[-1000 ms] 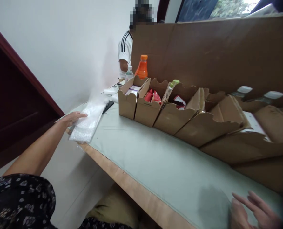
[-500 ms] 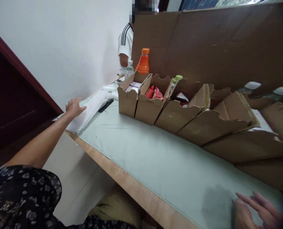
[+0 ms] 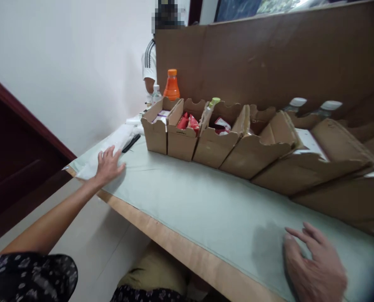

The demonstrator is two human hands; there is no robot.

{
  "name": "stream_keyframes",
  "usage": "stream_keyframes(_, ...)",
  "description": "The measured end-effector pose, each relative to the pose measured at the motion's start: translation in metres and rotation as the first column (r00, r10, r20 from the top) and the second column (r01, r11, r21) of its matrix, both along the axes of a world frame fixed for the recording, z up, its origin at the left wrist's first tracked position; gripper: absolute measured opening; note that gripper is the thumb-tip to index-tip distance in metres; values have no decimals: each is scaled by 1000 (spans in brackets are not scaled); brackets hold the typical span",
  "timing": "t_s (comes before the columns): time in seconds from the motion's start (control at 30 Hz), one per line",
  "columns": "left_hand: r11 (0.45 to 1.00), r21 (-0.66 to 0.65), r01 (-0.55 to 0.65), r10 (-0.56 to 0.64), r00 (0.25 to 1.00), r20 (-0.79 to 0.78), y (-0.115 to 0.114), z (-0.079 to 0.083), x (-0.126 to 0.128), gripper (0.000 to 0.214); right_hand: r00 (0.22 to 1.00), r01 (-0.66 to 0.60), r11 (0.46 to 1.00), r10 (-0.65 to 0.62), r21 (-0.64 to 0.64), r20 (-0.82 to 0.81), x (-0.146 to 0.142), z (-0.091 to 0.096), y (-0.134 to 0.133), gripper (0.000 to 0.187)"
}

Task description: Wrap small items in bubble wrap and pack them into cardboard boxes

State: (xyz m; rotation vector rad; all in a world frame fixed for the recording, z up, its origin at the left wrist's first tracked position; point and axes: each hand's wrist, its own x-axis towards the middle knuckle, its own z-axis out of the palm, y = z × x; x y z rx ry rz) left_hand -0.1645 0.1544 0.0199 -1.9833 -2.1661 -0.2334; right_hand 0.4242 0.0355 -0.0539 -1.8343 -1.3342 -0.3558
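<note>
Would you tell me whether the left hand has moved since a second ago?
Yes: the left hand slid inward from the table edge toward the leftmost cardboard box.

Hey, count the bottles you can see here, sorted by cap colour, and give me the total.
Orange-capped bottle: 1
Green-capped bottle: 1
White-capped bottles: 2
Small clear bottle, cap colour unclear: 1
Total: 5

Orange bottle (image 3: 171, 85); brown boxes (image 3: 205, 142); pale-green mat (image 3: 205, 205).
</note>
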Motion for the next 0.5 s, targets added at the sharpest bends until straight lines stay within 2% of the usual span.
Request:
stream_keyframes(0.03,995,52,90,-89,996,-14,-8,-7,19,62,999,-51,998,51,29,10,-2,2,-2,29)
stream_keyframes(0.1,948,92,305,-306,952,0,-24,-23,64,56,989,-148,987,147,64,17,-9,9,-9,28)
stream_keyframes(0.2,829,81,553,-558,823,105,-38,-46,140,53,983,-178,983,176,-49,-51,-19,19,-17,25)
stream_keyframes(0.27,729,81,680,-682,711,168,-42,-53,195,53,986,-159,980,152,-123,-67,-24,22,-19,27)
stream_keyframes(0.37,607,80,791,-786,582,208,-49,-53,273,51,991,-130,980,124,-149,-44,-35,23,-26,29)
stream_keyframes(0.43,571,55,819,-809,551,204,-55,-53,310,49,989,-150,977,146,-150,-35,-38,27,-34,28)
stream_keyframes(0.5,557,30,830,-820,544,177,-60,-56,330,47,980,-197,970,197,-145,-16,-28,39,-41,26)
